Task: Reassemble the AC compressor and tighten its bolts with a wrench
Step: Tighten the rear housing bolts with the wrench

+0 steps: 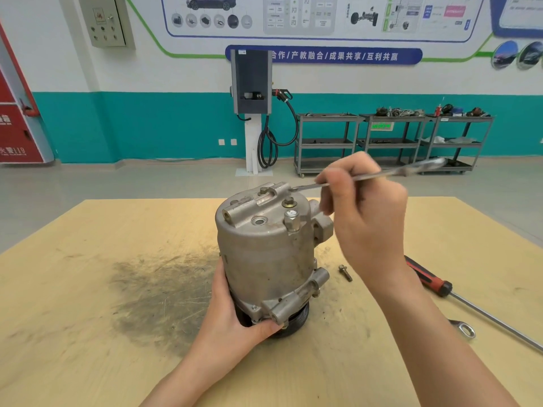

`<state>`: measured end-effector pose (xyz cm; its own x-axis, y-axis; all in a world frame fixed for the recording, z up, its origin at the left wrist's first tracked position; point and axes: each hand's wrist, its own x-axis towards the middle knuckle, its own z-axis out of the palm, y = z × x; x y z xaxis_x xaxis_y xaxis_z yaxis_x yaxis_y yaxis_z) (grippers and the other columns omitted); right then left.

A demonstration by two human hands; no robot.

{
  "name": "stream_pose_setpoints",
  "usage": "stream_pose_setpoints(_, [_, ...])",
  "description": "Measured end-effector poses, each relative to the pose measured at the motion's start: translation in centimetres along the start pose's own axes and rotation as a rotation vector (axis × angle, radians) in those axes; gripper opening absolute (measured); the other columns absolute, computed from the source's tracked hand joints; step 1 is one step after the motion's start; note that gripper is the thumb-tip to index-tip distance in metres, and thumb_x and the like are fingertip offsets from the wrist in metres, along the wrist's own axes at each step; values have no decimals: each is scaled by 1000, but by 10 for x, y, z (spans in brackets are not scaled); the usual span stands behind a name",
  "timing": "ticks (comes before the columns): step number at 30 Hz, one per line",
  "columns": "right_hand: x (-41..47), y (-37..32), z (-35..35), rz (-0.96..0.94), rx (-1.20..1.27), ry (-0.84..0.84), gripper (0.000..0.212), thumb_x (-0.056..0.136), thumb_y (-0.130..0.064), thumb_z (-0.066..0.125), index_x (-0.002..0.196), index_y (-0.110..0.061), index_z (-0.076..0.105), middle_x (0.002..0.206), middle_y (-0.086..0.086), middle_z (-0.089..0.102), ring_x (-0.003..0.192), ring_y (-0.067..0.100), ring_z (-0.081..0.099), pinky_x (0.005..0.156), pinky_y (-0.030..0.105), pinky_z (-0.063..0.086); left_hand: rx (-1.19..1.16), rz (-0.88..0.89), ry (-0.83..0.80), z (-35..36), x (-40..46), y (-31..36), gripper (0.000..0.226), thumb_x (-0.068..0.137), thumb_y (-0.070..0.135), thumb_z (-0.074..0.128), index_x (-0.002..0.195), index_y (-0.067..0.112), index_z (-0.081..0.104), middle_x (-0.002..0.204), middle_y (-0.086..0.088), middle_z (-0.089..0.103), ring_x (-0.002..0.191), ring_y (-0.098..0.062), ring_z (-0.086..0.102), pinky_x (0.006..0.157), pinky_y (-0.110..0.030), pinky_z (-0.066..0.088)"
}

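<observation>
1. Compressor (266, 254) stands upright at the centre of the table (88, 333).
2. Loose bolt (345, 272) lies on the table just right of the compressor.
3. Screwdriver (435, 284) and spare wrench (464, 329) lie farther right.

Two bare forearms, no sleeves

Left hand (235, 321) and right hand (364, 212) show no gloves, rings or watch; short, unpainted nails.

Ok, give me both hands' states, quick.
Left hand: grips the AC compressor at its base.
Right hand: holds the wrench by its shaft.
</observation>
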<state>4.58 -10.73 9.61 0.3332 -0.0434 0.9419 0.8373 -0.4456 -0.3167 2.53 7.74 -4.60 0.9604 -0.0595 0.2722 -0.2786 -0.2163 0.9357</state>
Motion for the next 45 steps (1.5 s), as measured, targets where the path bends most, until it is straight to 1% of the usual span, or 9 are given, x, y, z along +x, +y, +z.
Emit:
stream_pose_setpoints(4, [6, 8, -8, 322, 298, 34, 35, 104, -35, 36, 81, -21, 58, 57, 2, 58, 52, 13, 56, 50, 17, 39, -8, -6, -8, 0, -2, 0, 125, 46, 65, 87, 144, 50, 11, 133, 37, 40, 122, 16, 44, 87, 0, 39])
stream_pose_setpoints(7, [7, 15, -10, 492, 436, -17, 41, 103, -39, 34, 82, -14, 59, 57, 0, 60, 53, 13, 56, 45, 20, 37, -15, 0, -7, 1, -1, 0, 123, 49, 55, 86, 146, 44, 11, 130, 40, 40, 121, 18, 43, 86, 3, 37])
stream_pose_setpoints(15, [6, 21, -5, 649, 537, -137, 44, 100, -42, 33, 82, -12, 59, 59, 3, 64, 53, 15, 57, 41, 19, 35, -24, -2, -5, 1, 0, -1, 123, 48, 57, 86, 145, 45, 12, 129, 38, 43, 122, 15, 45, 91, -3, 41])
stream_pose_setpoints(22, [-1, 11, 1, 347, 245, -73, 36, 100, -42, 43, 80, -16, 58, 55, -2, 60, 48, 14, 58, 45, 24, 42, -4, -1, 5, 1, 0, 1, 111, 49, 54, 87, 129, 65, 11, 124, 46, 41, 120, 21, 42, 85, 5, 35])
stream_pose_setpoints(24, [-2, 6, 3, 124, 22, -81, 36, 98, -41, 43, 79, -13, 58, 53, -6, 57, 45, 9, 54, 43, 31, 44, 4, 8, 10, 1, 0, 0, 112, 50, 53, 86, 133, 61, 12, 123, 47, 40, 119, 21, 41, 84, 5, 35])
stream_pose_setpoints(28, [-3, -2, 6, -148, -229, -71, 53, 100, -45, 37, 77, -5, 63, 57, -11, 49, 45, -2, 33, 42, 21, 30, 13, 12, 11, 1, 0, -2, 122, 49, 55, 86, 145, 45, 11, 122, 47, 41, 119, 22, 41, 83, 6, 35])
stream_pose_setpoints(31, [-1, -3, 4, 54, -13, -76, 37, 98, -40, 42, 79, -13, 59, 55, -7, 57, 46, 12, 53, 44, 32, 43, 8, 2, 3, 0, 0, -1, 125, 46, 63, 86, 143, 51, 8, 123, 48, 40, 121, 20, 41, 84, 5, 35])
stream_pose_setpoints(37, [7, 8, -6, 545, 416, -42, 43, 104, -37, 32, 80, -14, 59, 57, 1, 60, 53, 14, 57, 44, 19, 38, 1, 2, -1, -1, 0, 1, 129, 41, 73, 84, 142, 54, 6, 127, 46, 39, 122, 19, 41, 86, 3, 37])
stream_pose_setpoints(45, [6, 21, -4, 708, 537, -54, 46, 106, -39, 30, 80, -16, 59, 56, 1, 63, 51, 13, 57, 41, 19, 37, -21, 11, -15, 0, 0, 1, 132, 41, 74, 84, 146, 45, 10, 128, 43, 43, 123, 17, 44, 88, 1, 38])
